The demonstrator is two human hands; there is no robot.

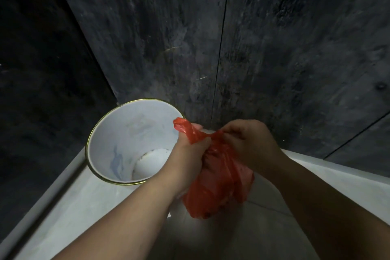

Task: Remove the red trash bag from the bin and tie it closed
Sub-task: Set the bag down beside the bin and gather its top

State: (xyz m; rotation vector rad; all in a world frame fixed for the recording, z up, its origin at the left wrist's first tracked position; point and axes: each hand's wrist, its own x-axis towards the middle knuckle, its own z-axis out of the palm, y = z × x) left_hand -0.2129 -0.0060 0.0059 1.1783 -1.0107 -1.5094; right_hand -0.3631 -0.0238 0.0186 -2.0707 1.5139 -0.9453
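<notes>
The red trash bag (219, 188) hangs in the air to the right of the bin, its bulging bottom above the pale floor. My left hand (190, 158) is closed around the gathered neck of the bag, and a red tail of plastic sticks up past its fingers. My right hand (247, 141) pinches another strip of the bag's top just to the right. The white bin (128, 131) with a gold rim stands in the corner at the left with no liner in it; its stained inside shows.
Dark grey stone-look walls (274, 48) meet in a corner right behind the bin and the hands. A pale floor (84, 207) with a light skirting strip runs along both walls.
</notes>
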